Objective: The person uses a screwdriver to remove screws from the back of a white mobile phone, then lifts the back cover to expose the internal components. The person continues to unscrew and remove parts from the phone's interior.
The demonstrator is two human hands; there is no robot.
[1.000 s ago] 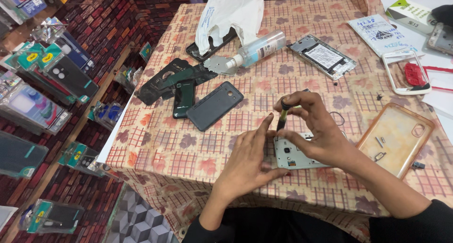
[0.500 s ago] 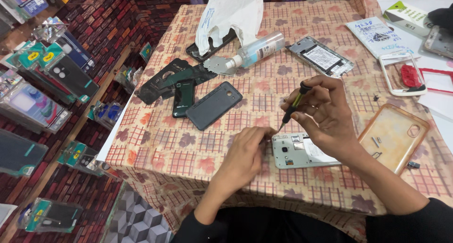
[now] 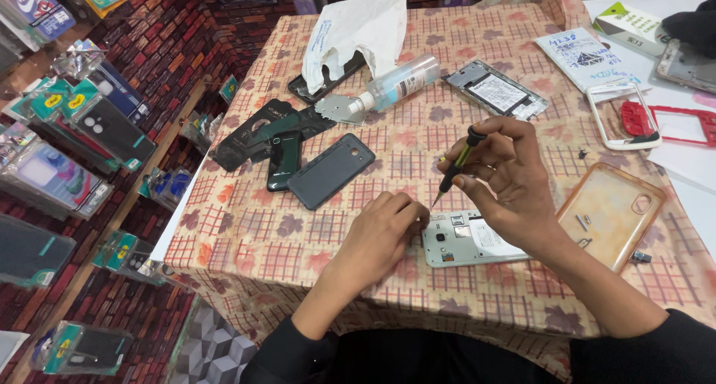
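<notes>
Black sleeves cover both forearms of the person at the near edge of the table [image 3: 246, 265], which has a checked cloth with leaf patterns. The left hand [image 3: 380, 231] lies with its fingers curled, and the fingertips press on the left end of an opened white phone [image 3: 466, 238]. This phone lies flat near the front edge. The right hand [image 3: 507, 175] is just above the phone; its fingers are closed around a thin black screwdriver [image 3: 456, 164], which is tilted with the tip pointing down near the phone's upper left corner. Just to the right lies a transparent orange phone case [image 3: 611, 212]. Farther away lie a dark grey back cover [image 3: 330, 170], a clear spray bottle [image 3: 399, 82] and a white plastic bag [image 3: 358, 30].
</notes>
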